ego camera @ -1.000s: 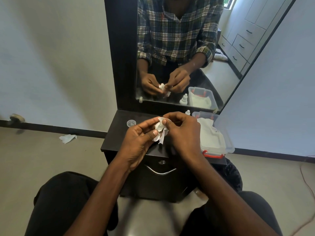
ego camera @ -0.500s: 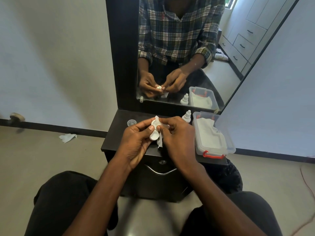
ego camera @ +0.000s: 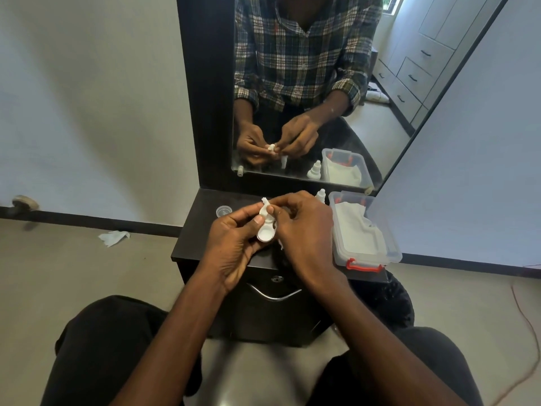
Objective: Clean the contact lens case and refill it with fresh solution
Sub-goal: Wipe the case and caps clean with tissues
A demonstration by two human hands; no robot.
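Over the dark cabinet top, my left hand (ego camera: 234, 238) grips a white contact lens case (ego camera: 265, 230), thumb across its middle, with one open well facing me. My right hand (ego camera: 304, 230) pinches a crumpled white tissue (ego camera: 265, 202) against the case's far end; a scrap of the tissue hangs below my fingers. A loose clear cap (ego camera: 223, 211) lies on the cabinet to the left. The tip of a white solution bottle (ego camera: 320, 195) shows behind my right hand.
A clear plastic box (ego camera: 392, 253) with red latches, holding white tissues, sits at the right of the dark cabinet (ego camera: 193, 230). A mirror (ego camera: 322, 83) stands behind. A crumpled tissue (ego camera: 113, 237) lies on the floor at left. My knees flank the cabinet drawer.
The tissue, which wrapped the case a second ago, has shifted to its far end, uncovering the near well. Both hands have dropped slightly toward me.
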